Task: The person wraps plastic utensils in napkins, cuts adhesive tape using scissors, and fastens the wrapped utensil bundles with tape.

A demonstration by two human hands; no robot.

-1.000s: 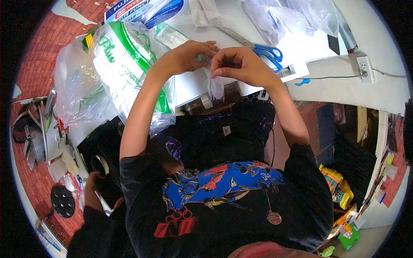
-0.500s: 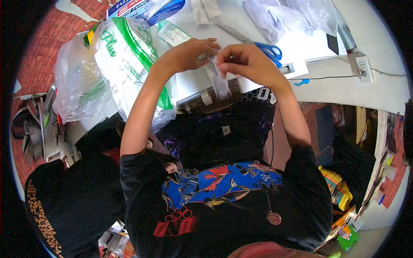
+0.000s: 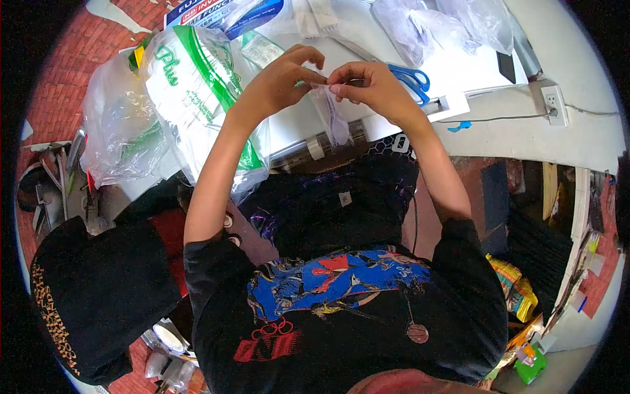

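Observation:
A small clear plastic bag (image 3: 336, 125) hangs between my hands over the table's near edge. A pale, rounded, spoon-like shape shows in its lower part, though I cannot make it out for sure. My left hand (image 3: 279, 82) pinches the bag's top edge from the left, index finger reaching toward the other hand. From the right, my right hand (image 3: 371, 88) pinches the same top edge between thumb and fingertips. Just beyond the right hand lie scissors (image 3: 415, 84) with blue handles, their blades pointing up and left.
A large green-and-white plastic pack (image 3: 190, 85) lies left of my left arm. Crumpled clear bags (image 3: 440, 29) sit at the back, near a dark phone-like object (image 3: 506, 67). A wall outlet (image 3: 556, 105) is at right. Another person's black shirt (image 3: 105, 295) shows at lower left.
My fingertips have come together at the bag's top edge, and the bag now hangs straighter and more visibly below them. The person at left has shifted slightly left and down.

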